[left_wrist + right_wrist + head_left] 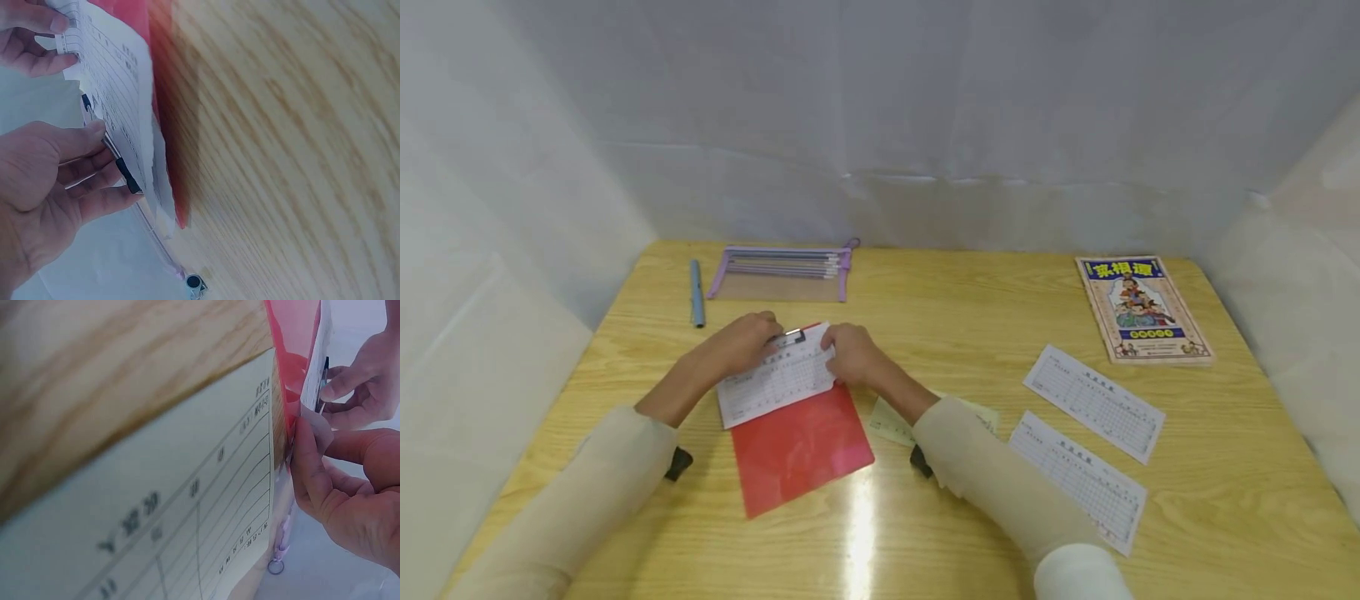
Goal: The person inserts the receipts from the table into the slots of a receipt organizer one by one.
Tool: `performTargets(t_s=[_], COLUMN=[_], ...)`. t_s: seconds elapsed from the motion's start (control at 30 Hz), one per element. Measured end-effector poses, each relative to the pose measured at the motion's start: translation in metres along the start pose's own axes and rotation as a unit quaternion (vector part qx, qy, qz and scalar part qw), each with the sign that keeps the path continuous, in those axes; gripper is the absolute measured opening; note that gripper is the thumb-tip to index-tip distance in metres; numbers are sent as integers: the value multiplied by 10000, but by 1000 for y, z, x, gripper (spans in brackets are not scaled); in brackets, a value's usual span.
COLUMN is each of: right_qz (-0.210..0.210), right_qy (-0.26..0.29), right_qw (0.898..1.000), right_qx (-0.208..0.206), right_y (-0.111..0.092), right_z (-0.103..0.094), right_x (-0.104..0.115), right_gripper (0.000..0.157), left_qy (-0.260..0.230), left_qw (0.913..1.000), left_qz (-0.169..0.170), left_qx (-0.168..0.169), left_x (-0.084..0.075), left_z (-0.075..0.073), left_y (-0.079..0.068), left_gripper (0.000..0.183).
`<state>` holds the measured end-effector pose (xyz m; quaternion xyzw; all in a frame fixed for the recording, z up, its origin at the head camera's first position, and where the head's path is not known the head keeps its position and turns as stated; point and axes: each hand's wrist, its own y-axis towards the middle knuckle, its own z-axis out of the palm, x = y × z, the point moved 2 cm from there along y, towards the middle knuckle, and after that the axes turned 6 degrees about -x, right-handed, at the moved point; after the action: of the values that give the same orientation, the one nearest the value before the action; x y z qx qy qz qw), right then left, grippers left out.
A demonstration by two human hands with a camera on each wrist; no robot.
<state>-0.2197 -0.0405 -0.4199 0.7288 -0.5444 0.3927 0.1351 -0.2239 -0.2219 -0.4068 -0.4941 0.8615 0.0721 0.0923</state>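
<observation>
A red clipboard [805, 454] lies on the table, white printed forms [775, 390] covering its upper half. My left hand [739, 343] is at its top edge, thumb and fingers pinching the metal clip with black ends [112, 147]. At the forms' right upper corner, my right hand [854, 354] pinches the paper between thumb and fingers. That corner curls up in the right wrist view. In the left wrist view the sheets bow away from the board along one edge. A pale green form [181, 506] lies on the table under my right forearm.
Two white forms, one upper [1093, 402] and one lower [1078, 483], lie to the right, with a comic-covered book [1142, 312] behind them. At the back left are a blue pen [697, 293] and a purple-edged zip pouch [782, 287] holding pencils. White sheeting [925, 125] encloses the table.
</observation>
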Motion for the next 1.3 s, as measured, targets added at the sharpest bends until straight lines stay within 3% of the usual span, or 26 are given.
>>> performTargets(t_s=[0.47,0.77,1.03,1.3], right_qz=[39,9,-368,-407], right_qy=[130,-236,-1014,-966], right_qw=[9998,9994,9929,9930], right_qx=[-161,-249,-499,-541], right_y=[3,8,10,11], right_z=[2,6,7,-2], right_x=[3,4,6,4], right_gripper=[34,33,32,34], left_qy=[-58,-2,99,258], left_qw=[9999,9997,9996,9995], left_qz=[105,144,173,60], left_qx=[-122,-177,-206,-198], left_x=[1,0,0,1], left_z=[1,1,2,5], left_y=[-1,-1,-1,-1], left_gripper=[11,12,12,14])
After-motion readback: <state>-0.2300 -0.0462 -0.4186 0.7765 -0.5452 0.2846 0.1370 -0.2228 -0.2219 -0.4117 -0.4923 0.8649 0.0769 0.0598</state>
